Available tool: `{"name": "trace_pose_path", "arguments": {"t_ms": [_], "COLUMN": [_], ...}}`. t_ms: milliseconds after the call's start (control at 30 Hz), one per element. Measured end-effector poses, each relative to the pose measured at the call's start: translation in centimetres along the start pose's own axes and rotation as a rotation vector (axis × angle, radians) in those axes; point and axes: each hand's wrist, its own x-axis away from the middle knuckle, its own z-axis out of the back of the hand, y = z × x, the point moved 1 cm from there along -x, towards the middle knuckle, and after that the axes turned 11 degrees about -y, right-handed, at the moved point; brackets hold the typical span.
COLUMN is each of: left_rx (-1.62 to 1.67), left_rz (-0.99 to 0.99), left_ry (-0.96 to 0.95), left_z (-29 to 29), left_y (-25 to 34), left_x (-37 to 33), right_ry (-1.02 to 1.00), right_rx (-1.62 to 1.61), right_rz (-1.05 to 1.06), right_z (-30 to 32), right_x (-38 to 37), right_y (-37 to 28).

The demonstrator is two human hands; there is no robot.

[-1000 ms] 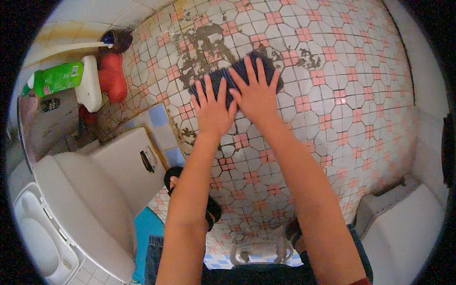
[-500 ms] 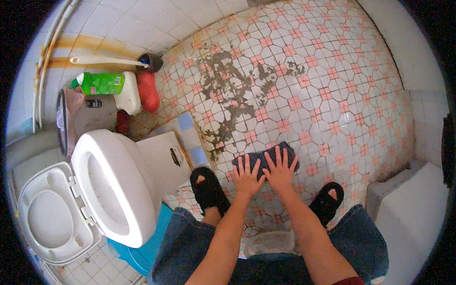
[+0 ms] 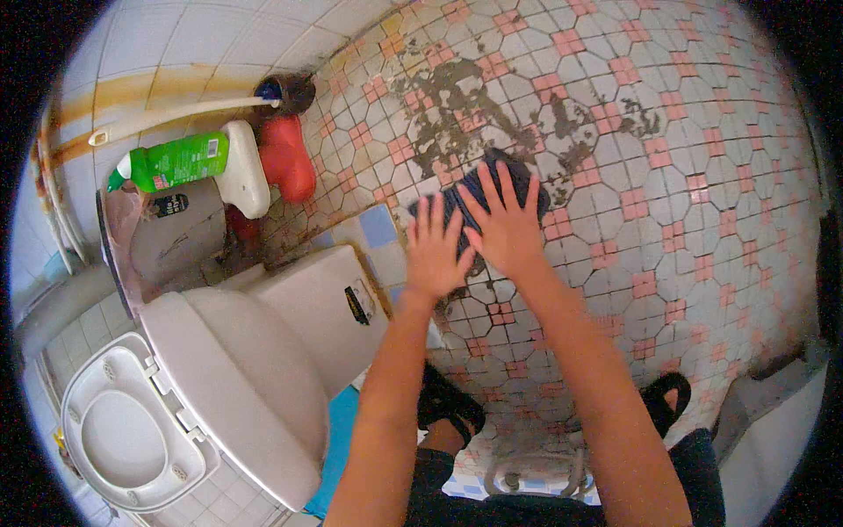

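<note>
A dark cloth [image 3: 543, 202] lies on the patterned tile floor [image 3: 694, 263], bunched under both my hands. My left hand [image 3: 435, 255] presses flat on its left side, fingers stretched out. Beside it my right hand [image 3: 507, 233] also lies flat, fingers spread on the cloth, the two thumbs close together. Just beyond the fingertips, grey-brown patches of dirt [image 3: 461, 114] spread over the tiles. Part of the cloth is hidden beneath my palms.
At the left stands a white toilet [image 3: 272, 325] beside a bin [image 3: 206, 230] with a green bottle [image 3: 180, 161]. Behind are a long-handled brush [image 3: 176, 114] and a red plastic object [image 3: 285, 162]. My feet wear black sandals [image 3: 450, 408]; a pale block [image 3: 777, 413] stands right.
Both hands have pushed the cloth forward over the tiles, up to the edge of the dirt patches. My view has shifted too, with the toilet appearing larger.
</note>
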Motion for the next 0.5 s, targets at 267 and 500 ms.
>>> {"name": "trace_pose_path", "arguments": {"t_ms": [267,500], "left_rx": [0.077,0.321], "left_rz": [0.458,0.864], "left_ry": [0.165,0.041], "left_z": [-1.4,-5.0], "left_y": [-5.5,-0.3], "left_x": [1.3,7.1], "right_ry": [-0.169,-0.331], "right_rx": [0.066,0.154], "right_rz": [-0.009,0.188], "right_z": [-0.6,-2.2], "right_x": [-5.6,-0.9], "right_y": [-5.8,-7.9]}}
